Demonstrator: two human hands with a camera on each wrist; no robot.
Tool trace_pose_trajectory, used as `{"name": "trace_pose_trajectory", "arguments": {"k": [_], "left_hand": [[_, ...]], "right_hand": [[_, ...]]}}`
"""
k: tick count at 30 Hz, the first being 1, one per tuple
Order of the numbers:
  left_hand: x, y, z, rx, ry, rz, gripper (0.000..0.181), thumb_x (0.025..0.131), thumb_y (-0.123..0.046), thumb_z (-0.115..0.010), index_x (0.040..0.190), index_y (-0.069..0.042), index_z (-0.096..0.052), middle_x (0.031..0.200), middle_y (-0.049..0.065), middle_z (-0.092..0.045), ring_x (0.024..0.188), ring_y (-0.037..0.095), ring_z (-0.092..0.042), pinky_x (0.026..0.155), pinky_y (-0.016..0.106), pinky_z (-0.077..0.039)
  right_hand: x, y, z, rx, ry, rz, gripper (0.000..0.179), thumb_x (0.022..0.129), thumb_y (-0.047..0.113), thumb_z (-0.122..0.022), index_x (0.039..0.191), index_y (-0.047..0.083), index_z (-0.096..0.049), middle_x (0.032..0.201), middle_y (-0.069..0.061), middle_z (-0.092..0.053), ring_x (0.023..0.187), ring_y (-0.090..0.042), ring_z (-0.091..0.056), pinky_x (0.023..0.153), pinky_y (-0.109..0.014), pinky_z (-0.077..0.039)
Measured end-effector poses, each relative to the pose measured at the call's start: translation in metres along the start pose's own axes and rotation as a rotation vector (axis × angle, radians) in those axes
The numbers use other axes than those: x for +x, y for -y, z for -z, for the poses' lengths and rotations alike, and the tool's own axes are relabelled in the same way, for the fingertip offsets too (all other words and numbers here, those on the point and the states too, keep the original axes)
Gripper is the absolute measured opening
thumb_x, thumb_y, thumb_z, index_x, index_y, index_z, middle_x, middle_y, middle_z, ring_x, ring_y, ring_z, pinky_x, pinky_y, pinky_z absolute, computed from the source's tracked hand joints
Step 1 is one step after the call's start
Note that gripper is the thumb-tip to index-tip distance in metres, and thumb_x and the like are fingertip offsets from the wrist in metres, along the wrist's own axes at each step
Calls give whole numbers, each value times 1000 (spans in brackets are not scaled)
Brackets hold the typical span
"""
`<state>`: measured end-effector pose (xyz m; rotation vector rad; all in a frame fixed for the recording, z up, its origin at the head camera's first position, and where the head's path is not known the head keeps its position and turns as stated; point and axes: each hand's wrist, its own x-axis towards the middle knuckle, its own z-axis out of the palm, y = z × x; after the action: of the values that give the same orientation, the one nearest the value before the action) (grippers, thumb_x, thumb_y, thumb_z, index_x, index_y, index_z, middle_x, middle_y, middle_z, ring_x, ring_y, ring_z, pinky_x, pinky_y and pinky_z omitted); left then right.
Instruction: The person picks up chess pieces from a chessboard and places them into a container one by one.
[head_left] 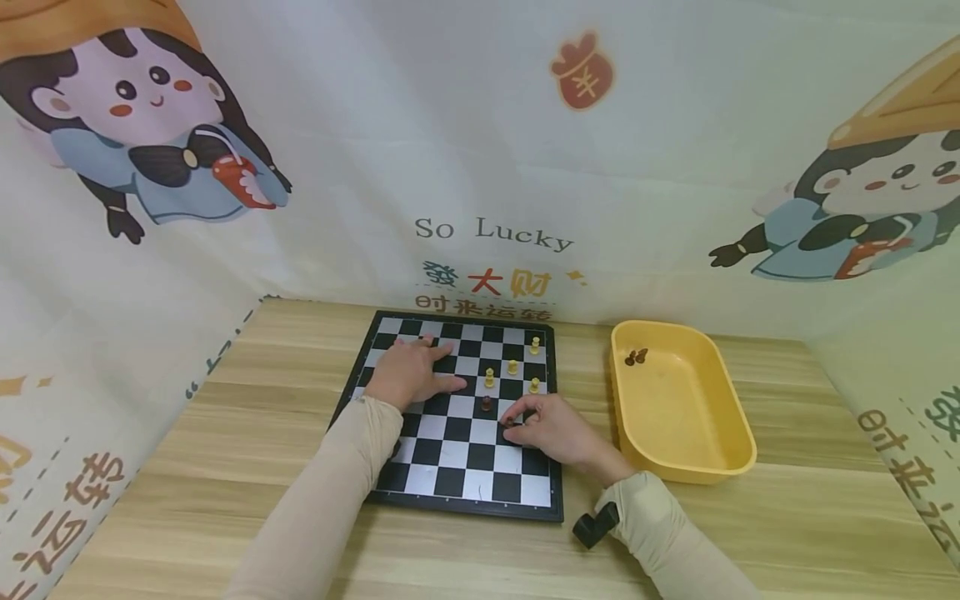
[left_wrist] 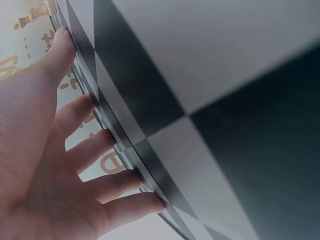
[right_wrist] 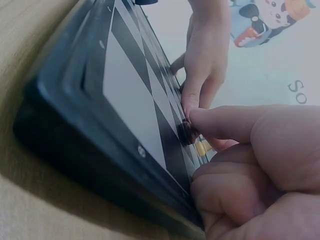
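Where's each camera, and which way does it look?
Head: worn there, facing forward and down at the chessboard and yellow tray; left hand, right hand and sleeves show.
Left wrist: worn there, facing across the chessboard past the left hand's spread fingers.
Right wrist: worn there, facing the right hand pinching a dark piece; left hand beyond.
Shared: head and right wrist show both hands.

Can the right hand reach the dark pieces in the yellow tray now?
Likely yes: nothing covers the two dark pieces in the yellow tray, though the right hand pinches another dark piece, probably needing release first.
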<state>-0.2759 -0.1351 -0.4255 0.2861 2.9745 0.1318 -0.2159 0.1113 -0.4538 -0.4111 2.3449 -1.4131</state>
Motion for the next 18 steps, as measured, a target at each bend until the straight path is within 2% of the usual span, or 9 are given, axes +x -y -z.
{"name": "trace_pose_trajectory", "arguments": {"k": [6, 14, 18], "left_hand": [[-2, 0, 1, 3, 0, -4, 79, 91, -68, -60, 155, -24, -45, 162, 19, -39, 146, 52, -38, 122, 58, -37], [-1, 0, 2, 8, 14, 8, 80, 91, -69, -59, 156, -25, -44, 163, 18, -37, 149, 47, -38, 125, 57, -34], [-1, -1, 2, 1, 14, 11, 80, 91, -69, -59, 156, -25, -44, 163, 18, -37, 147, 53, -37, 122, 59, -37]], "right_hand": [[0, 0, -1, 11, -2, -11, 19, 90, 14, -76, 107, 6, -73, 57, 3, -57, 52, -8, -50, 47, -19, -36], [1, -2, -1, 5, 1, 0, 19, 91, 16, -75, 107, 7, -73, 55, 5, -54, 50, -7, -47, 46, -18, -34], [0, -1, 0, -7, -5, 11, 19, 91, 16, -76, 106, 5, -73, 55, 5, -51, 49, -7, -45, 46, -18, -32]]}}
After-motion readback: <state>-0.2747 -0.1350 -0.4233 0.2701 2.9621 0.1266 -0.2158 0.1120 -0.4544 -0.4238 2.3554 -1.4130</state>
